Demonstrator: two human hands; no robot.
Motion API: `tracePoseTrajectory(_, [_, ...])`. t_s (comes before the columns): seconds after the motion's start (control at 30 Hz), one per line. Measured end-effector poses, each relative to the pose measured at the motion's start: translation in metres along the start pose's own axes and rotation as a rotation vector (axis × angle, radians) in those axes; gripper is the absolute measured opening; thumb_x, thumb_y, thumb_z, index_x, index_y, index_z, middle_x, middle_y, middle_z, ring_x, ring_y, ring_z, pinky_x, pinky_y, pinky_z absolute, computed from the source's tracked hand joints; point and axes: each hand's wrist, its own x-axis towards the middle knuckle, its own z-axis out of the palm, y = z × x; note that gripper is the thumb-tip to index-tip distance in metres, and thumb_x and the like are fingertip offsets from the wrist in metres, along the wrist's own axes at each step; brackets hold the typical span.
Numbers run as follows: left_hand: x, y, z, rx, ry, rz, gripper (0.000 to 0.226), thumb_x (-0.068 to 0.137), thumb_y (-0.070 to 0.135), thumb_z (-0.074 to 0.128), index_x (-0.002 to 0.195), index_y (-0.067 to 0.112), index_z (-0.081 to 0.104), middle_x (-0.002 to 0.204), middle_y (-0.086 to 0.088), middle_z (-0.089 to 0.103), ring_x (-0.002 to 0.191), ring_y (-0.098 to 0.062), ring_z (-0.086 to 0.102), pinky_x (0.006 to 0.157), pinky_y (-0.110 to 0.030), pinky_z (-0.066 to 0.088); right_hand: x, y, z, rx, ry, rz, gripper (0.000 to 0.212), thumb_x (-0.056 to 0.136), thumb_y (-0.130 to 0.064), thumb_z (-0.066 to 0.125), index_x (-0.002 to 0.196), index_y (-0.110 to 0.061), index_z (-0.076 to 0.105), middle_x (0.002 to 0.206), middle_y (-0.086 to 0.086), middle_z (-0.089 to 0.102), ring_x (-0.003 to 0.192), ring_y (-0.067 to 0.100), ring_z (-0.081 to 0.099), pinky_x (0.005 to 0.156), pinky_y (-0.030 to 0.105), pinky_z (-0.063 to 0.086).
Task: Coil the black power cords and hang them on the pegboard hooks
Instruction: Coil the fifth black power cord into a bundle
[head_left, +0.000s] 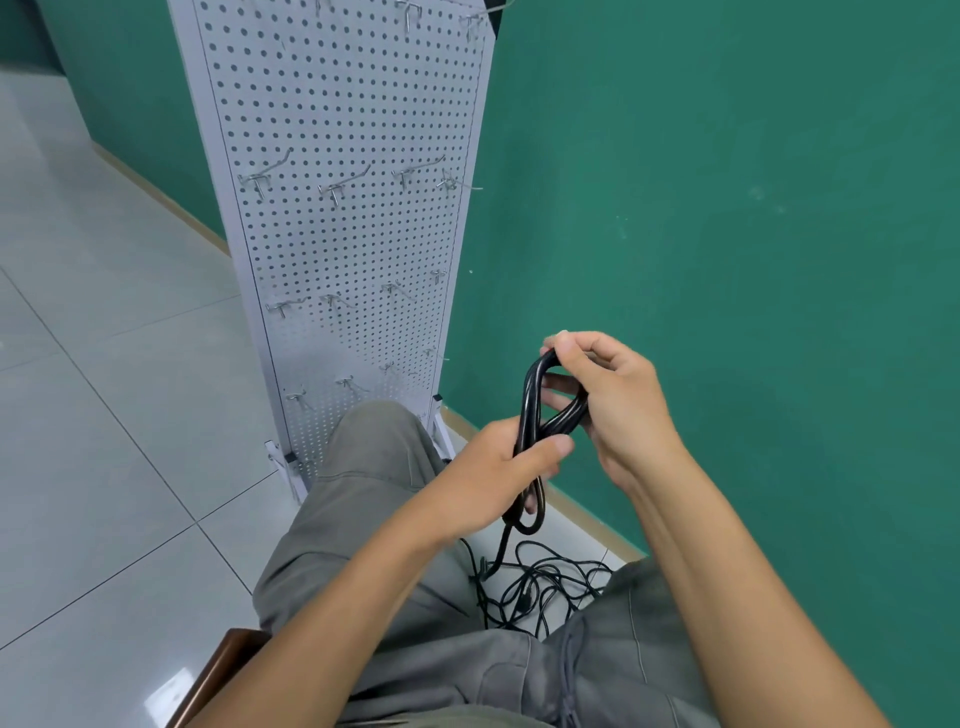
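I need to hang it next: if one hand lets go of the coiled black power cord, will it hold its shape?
Probably not. The coiled black power cord bends in loose loops between the left hand and right hand, so it looks floppy and apt to spring open. Its tail droops to the tangled black cords on the floor, likely dragging it down.

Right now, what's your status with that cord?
Both hands gripping: left hand and right hand on coiled cord. Pegboard hooks bare. More cords tangled on floor.
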Motion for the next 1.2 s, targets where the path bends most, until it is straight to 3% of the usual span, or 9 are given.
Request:
tracePoseTrajectory(0.1, [-0.003, 0.003, -0.006, -0.111, 0.027, -0.002, 0.028, 0.109, 0.024, 0.051, 0.082, 0.015, 0.052, 0.068, 0.008, 0.054, 0.062, -0.017, 0.055, 0.064, -0.034, 0.048, -0.003, 0.006, -0.004, 0.104, -0.106, 0.057, 0.035, 0.106, -0.038, 0.049, 0.128, -0.014, 0.061, 0.119, 0.011, 0.070, 0.091, 0.026, 0.072, 0.082, 0.038, 0.061])
tracePoseTrajectory(0.2, [-0.003, 0.009, -0.015, -0.270, 0.121, -0.016, 0.031, 0.109, 0.023, 0.048, 0.099, -0.005, 0.056, 0.071, 0.000, 0.058, 0.061, -0.019, 0.061, 0.062, -0.031, 0.053, -0.013, 0.025, -0.004, 0.119, -0.255, 0.146, 0.066, 0.100, -0.061, 0.030, 0.140, -0.014, 0.053, 0.125, 0.012, 0.069, 0.085, 0.025, 0.067, 0.072, 0.040, 0.058])
tracePoseTrajectory(0.3, [-0.002, 0.013, -0.028, -0.392, 0.260, -0.042, 0.034, 0.108, 0.028, 0.051, 0.079, 0.010, 0.057, 0.064, -0.001, 0.053, 0.054, -0.020, 0.055, 0.057, -0.033, 0.046, -0.025, 0.054, 0.000, 0.054, -0.395, 0.251, 0.087, 0.093, -0.070, 0.017, 0.135, -0.008, 0.061, 0.125, 0.015, 0.070, 0.110, 0.024, 0.069, 0.101, 0.041, 0.053])
tracePoseTrajectory(0.37, [-0.001, 0.013, -0.038, -0.416, 0.354, -0.044, 0.037, 0.107, 0.032, 0.052, 0.074, 0.017, 0.053, 0.063, -0.001, 0.050, 0.053, -0.018, 0.053, 0.056, -0.032, 0.043, -0.032, 0.067, 0.005, -0.020, -0.475, 0.288, 0.093, 0.091, -0.072, 0.012, 0.126, -0.004, 0.067, 0.118, 0.018, 0.073, 0.111, 0.031, 0.069, 0.103, 0.041, 0.052])
tracePoseTrajectory(0.57, [0.001, 0.007, -0.064, -0.419, 0.621, -0.062, 0.033, 0.107, 0.033, 0.053, 0.080, 0.014, 0.053, 0.063, 0.007, 0.058, 0.063, -0.015, 0.068, 0.052, -0.028, 0.042, -0.043, 0.073, 0.010, -0.282, -0.499, 0.212, 0.068, 0.096, -0.059, 0.033, 0.117, -0.005, 0.068, 0.098, 0.012, 0.078, 0.087, 0.027, 0.073, 0.095, 0.041, 0.057])
tracePoseTrajectory(0.73, [0.005, -0.004, -0.072, -0.339, 0.743, -0.097, 0.039, 0.106, 0.038, 0.055, 0.074, 0.015, 0.051, 0.059, 0.007, 0.056, 0.055, -0.013, 0.065, 0.053, -0.029, 0.039, -0.051, 0.064, 0.003, -0.409, -0.456, 0.023, 0.014, 0.097, -0.016, 0.068, 0.100, -0.008, 0.078, 0.081, 0.004, 0.077, 0.076, 0.015, 0.071, 0.083, 0.028, 0.055])
tracePoseTrajectory(0.83, [0.006, -0.007, -0.067, -0.241, 0.760, -0.078, 0.037, 0.107, 0.034, 0.052, 0.079, 0.010, 0.051, 0.062, 0.003, 0.054, 0.050, -0.012, 0.060, 0.054, -0.030, 0.045, -0.054, 0.055, 0.003, -0.564, -0.377, -0.106, 0.021, 0.093, -0.016, 0.073, 0.112, -0.022, 0.078, 0.075, -0.008, 0.074, 0.069, 0.012, 0.066, 0.075, 0.027, 0.053])
tracePoseTrajectory(0.97, [0.004, -0.006, -0.054, -0.149, 0.739, -0.080, 0.038, 0.108, 0.031, 0.050, 0.077, 0.008, 0.053, 0.056, 0.006, 0.054, 0.048, -0.010, 0.058, 0.049, -0.023, 0.045, -0.054, 0.036, 0.004, -0.686, -0.522, -0.202, 0.025, 0.101, -0.017, 0.061, 0.120, -0.027, 0.073, 0.087, -0.017, 0.074, 0.075, 0.008, 0.064, 0.079, 0.032, 0.053])
tracePoseTrajectory(1.2, [0.005, 0.000, -0.039, -0.092, 0.545, -0.067, 0.041, 0.108, 0.036, 0.049, 0.073, 0.015, 0.054, 0.058, 0.009, 0.053, 0.054, -0.013, 0.050, 0.059, -0.028, 0.042, -0.034, 0.010, -0.007, -0.563, -0.598, -0.243, 0.025, 0.104, -0.009, 0.054, 0.105, -0.033, 0.047, 0.088, -0.003, 0.074, 0.080, 0.049, 0.055, 0.082, 0.063, 0.048])
